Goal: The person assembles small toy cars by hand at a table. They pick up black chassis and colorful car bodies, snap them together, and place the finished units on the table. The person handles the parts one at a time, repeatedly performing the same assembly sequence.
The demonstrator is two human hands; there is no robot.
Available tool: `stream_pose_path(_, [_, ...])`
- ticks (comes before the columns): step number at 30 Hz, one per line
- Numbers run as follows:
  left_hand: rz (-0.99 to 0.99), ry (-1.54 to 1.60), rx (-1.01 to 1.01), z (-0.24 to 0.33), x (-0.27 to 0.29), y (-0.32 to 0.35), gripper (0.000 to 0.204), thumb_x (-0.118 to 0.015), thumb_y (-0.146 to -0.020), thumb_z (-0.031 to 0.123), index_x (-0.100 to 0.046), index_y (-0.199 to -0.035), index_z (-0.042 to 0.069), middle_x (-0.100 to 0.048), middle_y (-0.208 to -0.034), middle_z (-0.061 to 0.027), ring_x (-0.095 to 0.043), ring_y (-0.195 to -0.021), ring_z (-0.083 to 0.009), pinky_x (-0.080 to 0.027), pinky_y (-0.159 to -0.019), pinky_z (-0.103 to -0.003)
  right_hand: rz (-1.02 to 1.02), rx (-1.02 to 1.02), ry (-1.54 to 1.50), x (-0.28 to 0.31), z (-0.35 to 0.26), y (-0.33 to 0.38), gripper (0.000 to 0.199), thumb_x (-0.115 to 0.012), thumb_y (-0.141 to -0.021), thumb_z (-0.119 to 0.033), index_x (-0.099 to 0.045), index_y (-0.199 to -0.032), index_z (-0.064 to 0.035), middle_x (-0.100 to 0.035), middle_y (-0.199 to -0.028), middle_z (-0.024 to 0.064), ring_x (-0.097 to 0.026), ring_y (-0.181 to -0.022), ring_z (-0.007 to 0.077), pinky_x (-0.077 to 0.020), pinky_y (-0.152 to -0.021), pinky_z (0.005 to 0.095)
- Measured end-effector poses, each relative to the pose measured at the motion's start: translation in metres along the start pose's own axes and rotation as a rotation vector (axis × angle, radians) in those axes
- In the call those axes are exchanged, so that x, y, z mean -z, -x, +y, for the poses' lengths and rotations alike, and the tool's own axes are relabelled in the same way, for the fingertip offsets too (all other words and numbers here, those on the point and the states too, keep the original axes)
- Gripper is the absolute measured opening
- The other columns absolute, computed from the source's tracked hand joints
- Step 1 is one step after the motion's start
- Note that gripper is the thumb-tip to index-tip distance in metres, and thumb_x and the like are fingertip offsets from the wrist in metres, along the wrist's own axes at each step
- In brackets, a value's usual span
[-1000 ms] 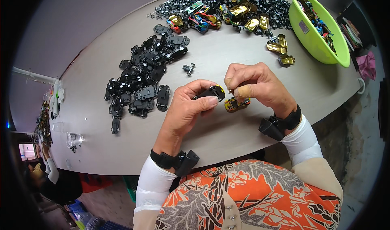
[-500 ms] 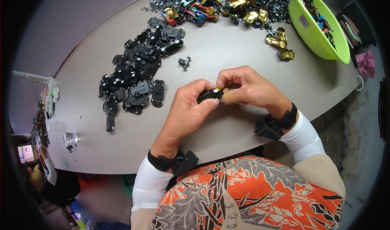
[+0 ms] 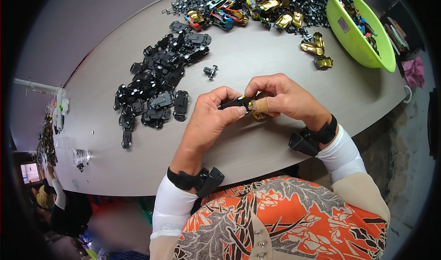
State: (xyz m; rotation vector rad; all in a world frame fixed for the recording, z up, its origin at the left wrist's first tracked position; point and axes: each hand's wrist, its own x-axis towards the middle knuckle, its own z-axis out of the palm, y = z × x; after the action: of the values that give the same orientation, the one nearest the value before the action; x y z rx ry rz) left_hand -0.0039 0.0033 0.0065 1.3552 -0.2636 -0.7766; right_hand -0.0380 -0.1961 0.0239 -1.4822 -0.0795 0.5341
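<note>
My left hand pinches a black toy car chassis between thumb and fingers, above the near middle of the table. Closed against its right end is my right hand, with a tan wrap on one finger. Under those fingers shows part of a yellow and gold toy car body; most of it is hidden. Whether body and chassis are joined cannot be seen. Beyond my hands, a small black wheel-and-axle piece lies alone. A heap of black car chassis spreads to the left.
At the far side lies a big pile of small wheel parts, with shiny coloured car bodies at its edge. Several gold car bodies lie by a green basin. A clear cup stands left, near another person's sleeve.
The chassis has tilted slightly in my fingers, and more of the yellow and gold body now shows below my right fingers. Both hands stay in nearly the same place.
</note>
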Motion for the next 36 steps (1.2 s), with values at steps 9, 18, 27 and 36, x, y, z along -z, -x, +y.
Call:
stream_pose_path(9, [-0.023,-0.153,-0.11,-0.006,-0.003,-0.001,0.014,-0.063,-0.076,0.003,-0.059,-0.089,0.0,-0.057,-0.081,0.0011,-0.049,-0.075,-0.0053,-0.041,-0.068,-0.02,0.018,-0.012,0.041,0.0,0.001,-0.001,0.014,-0.062,-0.077,-0.008,-0.06,-0.09,-0.0025,-0.054,-0.069,-0.0018,-0.044,-0.055,0.0025,-0.0323,-0.046,0.0172])
stream_pose_path(18, [0.186,-0.167,-0.224,-0.006,-0.006,-0.004,0.025,-0.061,-0.077,0.001,-0.053,-0.1,0.001,-0.055,-0.087,0.0003,-0.05,-0.075,-0.0064,-0.043,-0.067,-0.021,0.154,0.076,-0.034,-0.007,0.014,-0.009,0.018,-0.056,-0.075,0.0,-0.058,-0.092,-0.0017,-0.055,-0.073,-0.0014,-0.047,-0.059,0.0034,-0.0363,-0.05,0.0191])
stream_pose_path(27, [0.177,0.205,-0.279,-0.003,-0.002,-0.004,0.023,-0.063,-0.079,0.005,-0.057,-0.101,0.003,-0.06,-0.088,-0.0009,-0.054,-0.077,-0.005,-0.044,-0.069,-0.019,0.084,0.091,-0.038,-0.018,0.008,-0.002,0.017,-0.055,-0.077,0.002,-0.056,-0.093,-0.0021,-0.053,-0.074,-0.0018,-0.046,-0.062,0.0038,-0.0382,-0.054,0.0204])
stream_pose_path(36, [0.004,0.162,-0.34,-0.006,-0.007,-0.005,0.028,-0.056,-0.086,0.008,-0.051,-0.113,0.003,-0.056,-0.1,-0.005,-0.056,-0.089,-0.0112,-0.053,-0.075,-0.027,0.154,0.229,0.082,-0.006,-0.001,0.008,0.012,-0.054,-0.077,0.003,-0.059,-0.087,0.0005,-0.057,-0.08,0.0001,-0.051,-0.067,0.0038,-0.0426,-0.057,0.0203])
